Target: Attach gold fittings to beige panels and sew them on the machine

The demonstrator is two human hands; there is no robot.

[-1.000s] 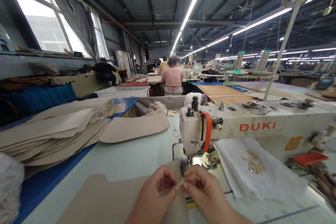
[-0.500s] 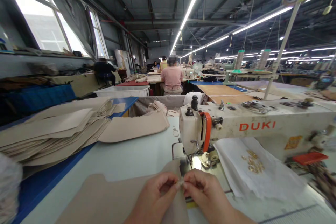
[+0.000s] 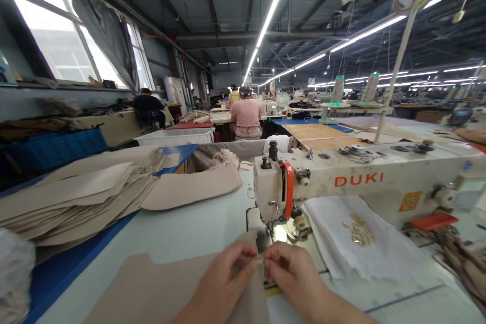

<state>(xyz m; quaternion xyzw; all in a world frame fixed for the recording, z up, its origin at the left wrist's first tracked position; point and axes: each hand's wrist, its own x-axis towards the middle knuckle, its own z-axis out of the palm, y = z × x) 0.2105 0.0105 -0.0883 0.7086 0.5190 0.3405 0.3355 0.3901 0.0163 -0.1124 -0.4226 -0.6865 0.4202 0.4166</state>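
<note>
on the pale table (image 3: 197,225), the beige piece (image 3: 163,286) lies at the near side, its right edge beneath the hands and just beside the needle area of the white sewing machine (image 3: 322,182). the left hand (image 3: 228,278) rests over that edge, thumb and forefinger drawn together; the right hand (image 3: 294,276) meets it from the right, fingers curled and tips drawn in close. a tiny pale bit shows between their fingertips, too small to tell what it is or which hand grips it. a small light (image 3: 280,234) glows just beyond the hands. to the right, gold-coloured pieces (image 3: 359,233) lie heaped on a white sheet (image 3: 328,228) in front of the machine. to the far left, a single beige panel (image 3: 193,185) lies beside a stack of beige panels (image 3: 83,197), which rests on a blue surface (image 3: 72,263). farther off, a person in a pink top (image 3: 246,115) sits, back turned.
</note>
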